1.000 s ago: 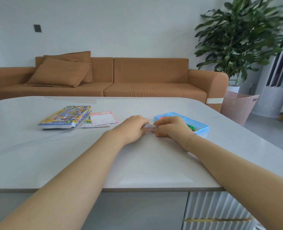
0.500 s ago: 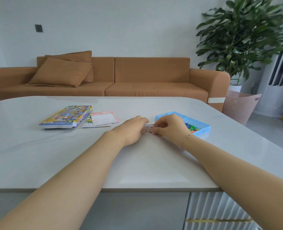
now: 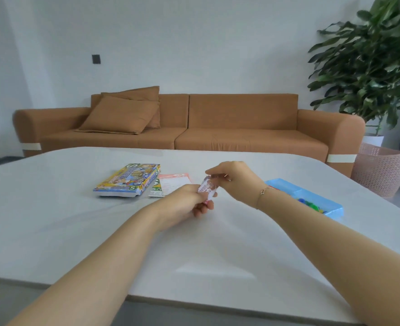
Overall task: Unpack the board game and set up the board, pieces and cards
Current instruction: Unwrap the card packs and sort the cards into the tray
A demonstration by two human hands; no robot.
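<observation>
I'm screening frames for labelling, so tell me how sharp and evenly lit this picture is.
Head view: soft daylight, faint shadows under the arms on the table; wide-angle bending curves the sofa; the card pack in the left hand and right hand is blurred, print unreadable; the plant is smeared.

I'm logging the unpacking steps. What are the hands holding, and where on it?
A small pack of cards. The left hand grips its lower end; the right hand pinches its top edge.
</observation>
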